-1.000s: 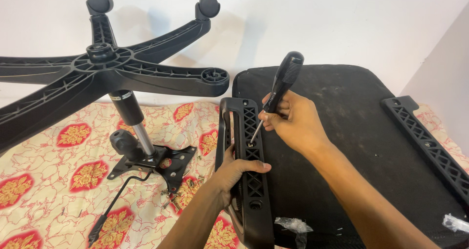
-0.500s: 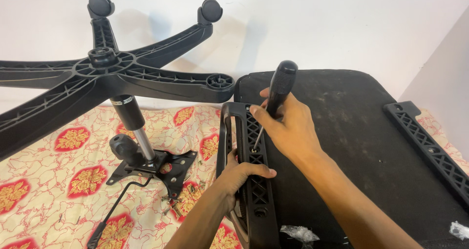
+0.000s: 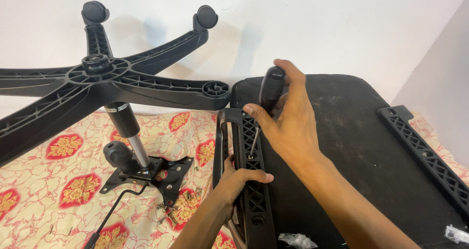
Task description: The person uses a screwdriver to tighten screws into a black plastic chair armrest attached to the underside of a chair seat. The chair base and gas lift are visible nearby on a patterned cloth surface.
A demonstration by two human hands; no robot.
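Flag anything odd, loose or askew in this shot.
Small loose screws lie scattered on the red-and-cream patterned cloth beside the black metal mounting plate. The black five-star chair base lies tipped, casters up. Right hand holds the black-handled screwdriver against the black plastic armrest; left hand grips that armrest.

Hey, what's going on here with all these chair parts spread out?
A person is working on an office chair that lies in pieces. The right hand grips a black-handled screwdriver, its tip set into the ribbed black armrest lying against the upturned seat. The left hand steadies that armrest. The five-star wheel base lies on the patterned cloth, loose screws nearby.
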